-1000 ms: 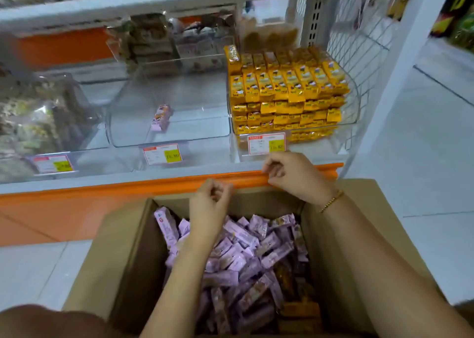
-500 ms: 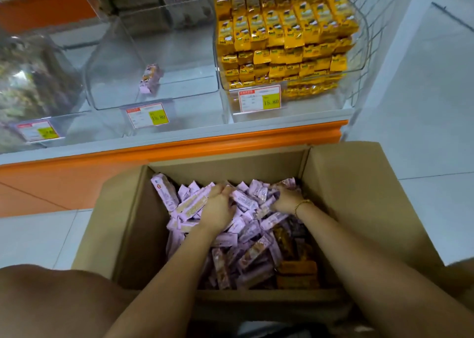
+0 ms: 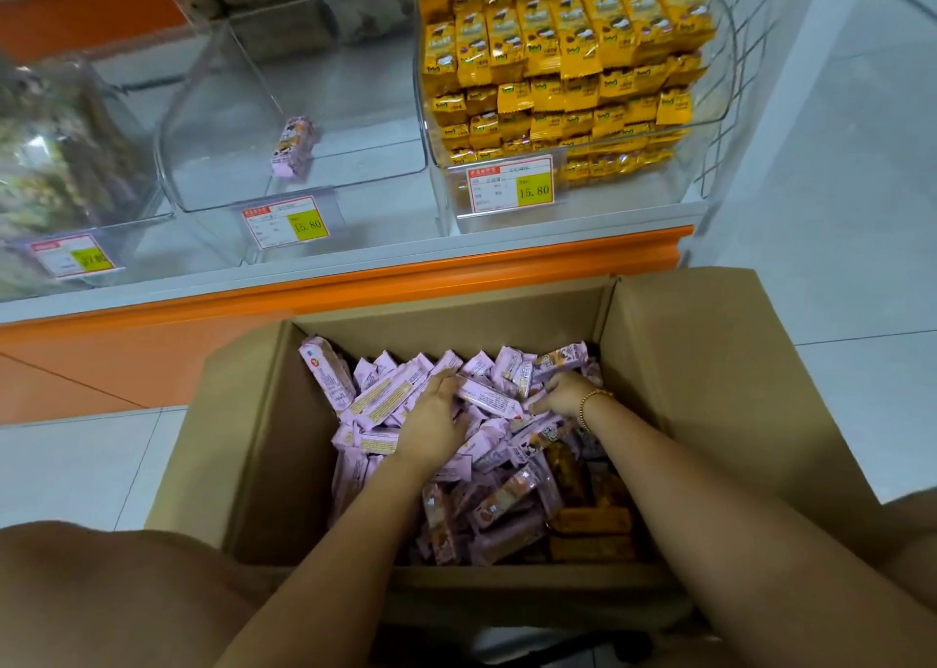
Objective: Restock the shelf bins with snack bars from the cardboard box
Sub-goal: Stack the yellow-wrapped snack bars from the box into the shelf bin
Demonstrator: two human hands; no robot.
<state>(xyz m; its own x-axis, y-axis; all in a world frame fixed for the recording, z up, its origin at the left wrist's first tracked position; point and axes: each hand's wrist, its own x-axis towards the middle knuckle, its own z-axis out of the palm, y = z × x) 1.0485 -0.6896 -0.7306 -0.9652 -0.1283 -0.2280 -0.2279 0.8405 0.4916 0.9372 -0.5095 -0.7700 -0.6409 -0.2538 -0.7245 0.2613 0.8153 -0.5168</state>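
I see the left hand [image 3: 431,424] and the right hand [image 3: 563,394] both down in the open cardboard box [image 3: 710,388], pushed into its heap of purple snack bars [image 3: 385,398]. The left fingers [image 3: 446,381] bend over the wrappers and the right fingers are buried among them, so I cannot tell whether either hand has hold of a bar. Beyond the box, a clear shelf bin [image 3: 213,160] holds one lone purple bar [image 3: 293,147], and next to it stands a bin of yellow packets [image 3: 557,59].

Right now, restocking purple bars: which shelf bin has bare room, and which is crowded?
The middle clear bin is nearly bare: one purple bar lies on its floor, free space around it. The right bin is stacked full of yellow packets; the left bin holds dark packets.
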